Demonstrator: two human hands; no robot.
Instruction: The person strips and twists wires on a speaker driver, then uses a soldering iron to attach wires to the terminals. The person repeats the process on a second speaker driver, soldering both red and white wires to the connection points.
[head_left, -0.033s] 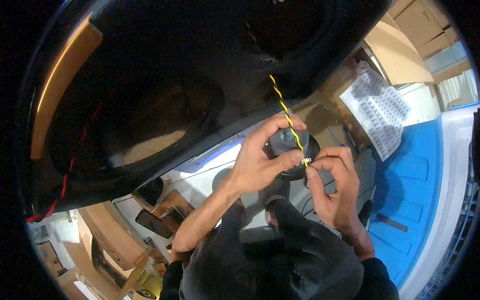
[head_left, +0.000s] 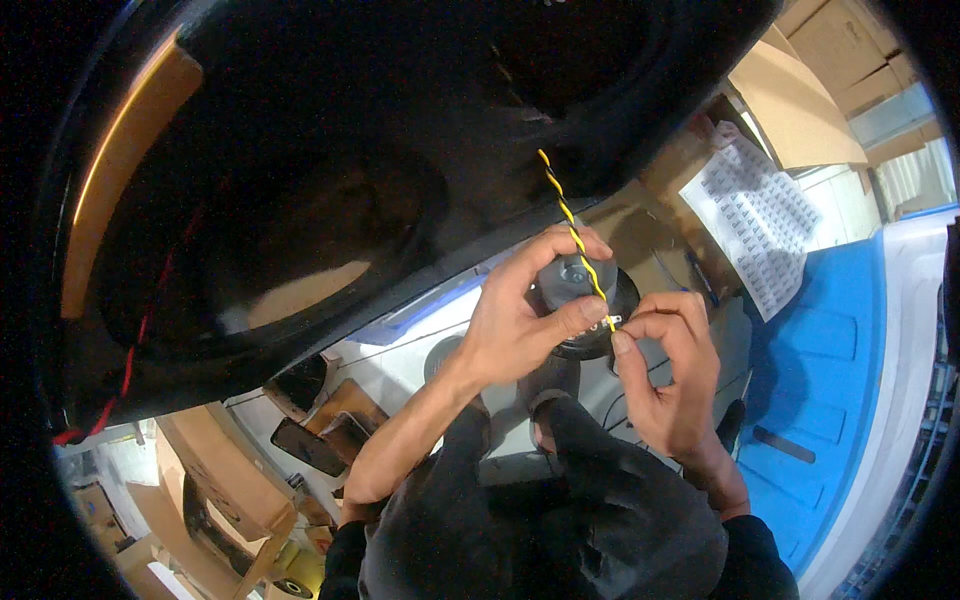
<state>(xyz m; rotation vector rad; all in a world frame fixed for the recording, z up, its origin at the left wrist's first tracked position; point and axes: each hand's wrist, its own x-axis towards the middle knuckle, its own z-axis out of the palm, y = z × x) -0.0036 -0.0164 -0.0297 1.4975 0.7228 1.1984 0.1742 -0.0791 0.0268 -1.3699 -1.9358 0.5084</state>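
Note:
My left hand (head_left: pixel 520 325) is closed around a small round speaker (head_left: pixel 575 280), grey at its back with a wider black rim, a pale metal terminal tab (head_left: pixel 614 320) at its edge. A twisted yellow-and-black wire (head_left: pixel 566 208) comes down from a large glossy black panel (head_left: pixel 300 90) with round openings, and runs over the speaker. At the wire's lower end, beside the tab, thumb and forefinger of my right hand (head_left: pixel 668 365) are pinched together on it. Whether the wire end touches the tab is too small to tell.
A red wire (head_left: pixel 130 370) hangs at the panel's left. Right of me stands a blue plastic tub (head_left: pixel 800 400) with a pale rim; beyond it lie a printed sheet (head_left: pixel 755 220) and cardboard (head_left: pixel 795 105). Lower left are a phone (head_left: pixel 306 447) and an open cardboard box (head_left: pixel 225 480).

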